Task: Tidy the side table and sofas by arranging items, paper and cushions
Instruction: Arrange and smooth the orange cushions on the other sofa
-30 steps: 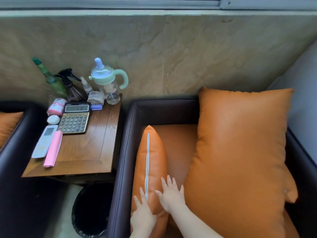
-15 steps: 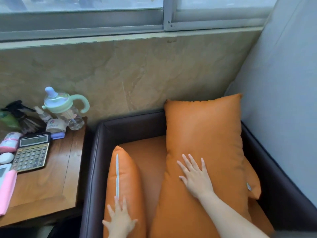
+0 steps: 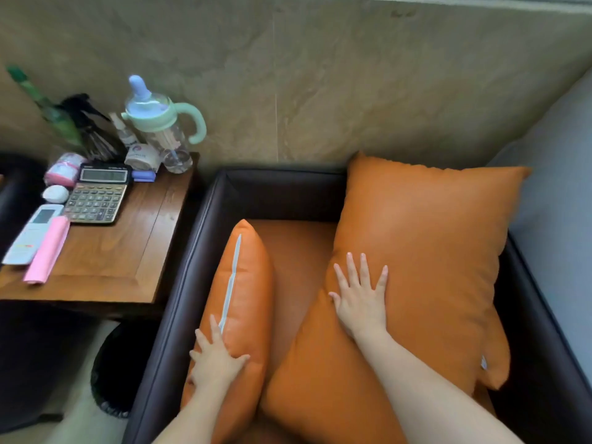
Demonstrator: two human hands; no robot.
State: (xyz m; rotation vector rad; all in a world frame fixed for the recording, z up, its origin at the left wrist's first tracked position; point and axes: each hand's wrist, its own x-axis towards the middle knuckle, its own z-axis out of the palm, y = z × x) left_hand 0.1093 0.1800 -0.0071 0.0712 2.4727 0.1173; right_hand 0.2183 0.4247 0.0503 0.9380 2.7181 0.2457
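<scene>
Two orange cushions sit in a dark brown sofa. The small cushion stands on edge against the sofa's left arm, its pale zip facing up. My left hand lies flat on its near end, fingers spread. The large cushion leans against the sofa's right side. On its lower left part rests my right hand, palm down with fingers apart. Neither hand grips anything. The wooden side table stands to the left of the sofa.
On the table are a calculator, a white remote, a pink roll, a baby bottle, a spray bottle and small jars. A black bin sits below the table. A stone wall runs behind.
My right hand left the small cushion and now lies on the large one. My left hand stays on the small cushion. The view swung right, then back left.
</scene>
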